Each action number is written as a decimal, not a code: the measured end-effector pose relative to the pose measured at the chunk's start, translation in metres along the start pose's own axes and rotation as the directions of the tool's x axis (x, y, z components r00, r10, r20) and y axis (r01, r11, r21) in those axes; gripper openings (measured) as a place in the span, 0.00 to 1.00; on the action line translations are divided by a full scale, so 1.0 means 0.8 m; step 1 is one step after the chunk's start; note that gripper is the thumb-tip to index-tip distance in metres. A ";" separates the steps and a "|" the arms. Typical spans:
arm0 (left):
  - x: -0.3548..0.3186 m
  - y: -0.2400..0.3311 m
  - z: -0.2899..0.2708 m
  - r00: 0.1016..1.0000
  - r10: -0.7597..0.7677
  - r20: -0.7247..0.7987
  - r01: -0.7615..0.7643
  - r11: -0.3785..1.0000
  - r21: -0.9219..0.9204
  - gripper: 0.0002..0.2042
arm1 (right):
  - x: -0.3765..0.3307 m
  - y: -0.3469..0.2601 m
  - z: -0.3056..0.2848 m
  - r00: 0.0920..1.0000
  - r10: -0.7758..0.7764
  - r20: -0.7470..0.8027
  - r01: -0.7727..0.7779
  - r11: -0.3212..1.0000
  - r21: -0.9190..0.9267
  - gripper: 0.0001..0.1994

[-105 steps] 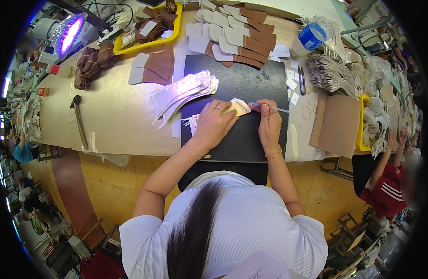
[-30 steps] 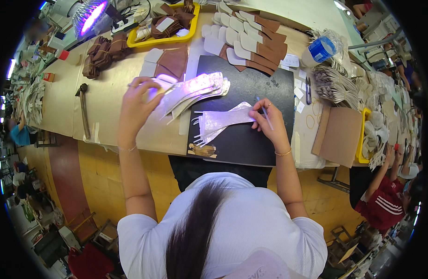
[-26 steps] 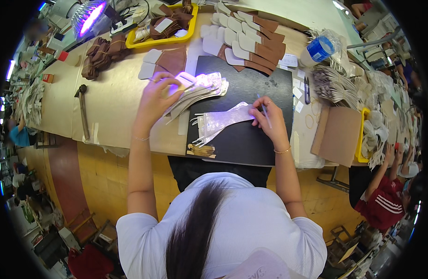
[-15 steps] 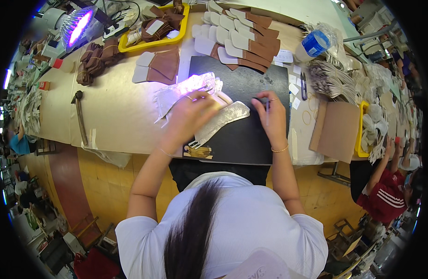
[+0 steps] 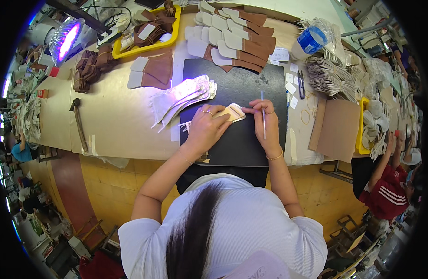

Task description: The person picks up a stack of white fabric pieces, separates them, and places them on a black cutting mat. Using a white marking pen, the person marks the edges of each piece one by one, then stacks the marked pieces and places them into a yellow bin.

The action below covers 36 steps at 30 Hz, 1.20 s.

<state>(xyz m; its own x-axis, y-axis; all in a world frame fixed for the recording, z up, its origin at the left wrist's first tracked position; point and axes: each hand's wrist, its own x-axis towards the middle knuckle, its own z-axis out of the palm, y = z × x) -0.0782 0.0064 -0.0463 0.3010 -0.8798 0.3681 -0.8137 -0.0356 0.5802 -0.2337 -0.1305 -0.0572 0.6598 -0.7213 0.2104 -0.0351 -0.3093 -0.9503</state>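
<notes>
My left hand (image 5: 208, 126) presses a small pale leather piece (image 5: 234, 112) onto the black mat (image 5: 251, 144), thumb and fingers closed on it. A cream layer with a slit-like line shows on top, and most of the piece is hidden under the hand. In my right hand (image 5: 266, 126) is a thin, pale, pen-like stick (image 5: 263, 116), held upright between the fingers. The right index fingertip is at the piece's right end. Left of the mat's middle lies a fanned stack of whitish pieces (image 5: 183, 97), lit by purple light.
A purple-lit lamp (image 5: 67, 41) stands at far left, beside a yellow tray (image 5: 176, 32) and brown bundles (image 5: 88, 69). Brown-and-grey leather pieces (image 5: 246, 44) overlap beyond the mat. A hammer (image 5: 78, 121) lies left. A blue-labelled bottle (image 5: 310, 42), cutter (image 5: 301, 83) and cardboard (image 5: 337, 128) are right.
My left hand has moved slightly down and right and settled on the pale piece, which now lies mostly under it. My right hand has come in to its right end.
</notes>
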 end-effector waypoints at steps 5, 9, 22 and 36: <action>0.000 -0.002 0.004 1.000 -0.001 0.001 0.001 1.000 -0.004 0.09 | 0.003 0.001 -0.002 0.999 -0.043 0.016 0.044 0.998 -0.046 0.05; -0.002 -0.001 0.008 1.000 0.002 -0.010 -0.002 1.000 0.026 0.09 | 0.003 0.000 0.000 1.000 -0.018 -0.001 0.018 0.999 -0.038 0.06; -0.003 0.003 0.012 0.999 0.027 -0.021 -0.025 0.995 0.092 0.08 | 0.017 -0.015 0.008 0.977 -0.185 0.101 0.207 0.937 -0.282 0.06; -0.002 0.002 0.011 1.000 -0.017 0.006 0.016 0.999 0.039 0.08 | 0.009 -0.019 -0.014 0.957 -0.279 0.083 0.285 0.842 -0.459 0.13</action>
<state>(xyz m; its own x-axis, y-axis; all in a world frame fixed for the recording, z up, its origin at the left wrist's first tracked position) -0.0845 0.0034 -0.0525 0.3115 -0.8818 0.3541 -0.8272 -0.0682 0.5577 -0.2371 -0.1380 -0.0383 0.7036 -0.5523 0.4470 -0.1858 -0.7502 -0.6345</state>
